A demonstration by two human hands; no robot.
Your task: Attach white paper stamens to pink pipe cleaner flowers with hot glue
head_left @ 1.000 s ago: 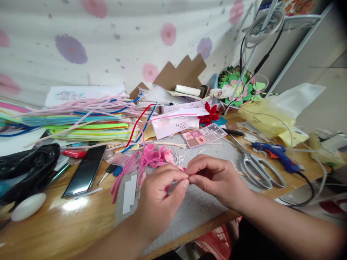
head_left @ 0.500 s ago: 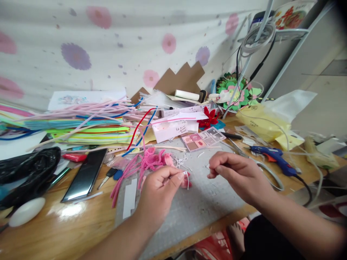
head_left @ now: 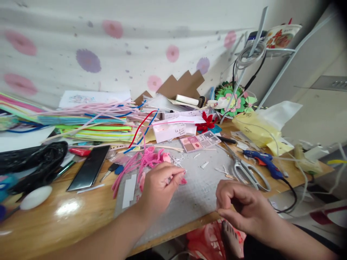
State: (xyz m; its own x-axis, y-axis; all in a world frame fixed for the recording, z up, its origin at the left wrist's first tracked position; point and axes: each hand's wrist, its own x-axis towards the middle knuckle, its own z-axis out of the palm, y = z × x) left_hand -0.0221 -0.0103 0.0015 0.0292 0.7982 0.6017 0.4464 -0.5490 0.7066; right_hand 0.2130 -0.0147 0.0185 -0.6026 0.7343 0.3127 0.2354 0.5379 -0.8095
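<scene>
My left hand (head_left: 159, 187) is over the grey cutting mat (head_left: 200, 187), thumb and forefinger pinched together. What the pinch holds, if anything, is too small to make out. Bits of pink show just beyond its fingertips. Directly behind it lie pink fuzzy stems (head_left: 148, 159) in a looped bundle, beside white thin scraps (head_left: 177, 159). Lower and to the right, my right hand (head_left: 244, 207) hovers near the table's front edge with its fingers curled and thumb against the forefinger. Nothing can be made out in it. Scissors (head_left: 249, 173) with grey handles lie beyond the right hand.
A blue glue gun (head_left: 262, 162) lies right of the scissors. On the left are a black phone (head_left: 88, 168), a key (head_left: 110, 169) and a black plastic bag (head_left: 32, 159). Coloured stems (head_left: 97, 133) pile up behind, near an eyeshadow-like palette (head_left: 199, 141) and a red flower (head_left: 206, 122).
My right hand has moved down toward the table's front edge, uncovering the scissors and scraps. The white strip that stuck out of my left pinch no longer shows. The view has shifted slightly.
</scene>
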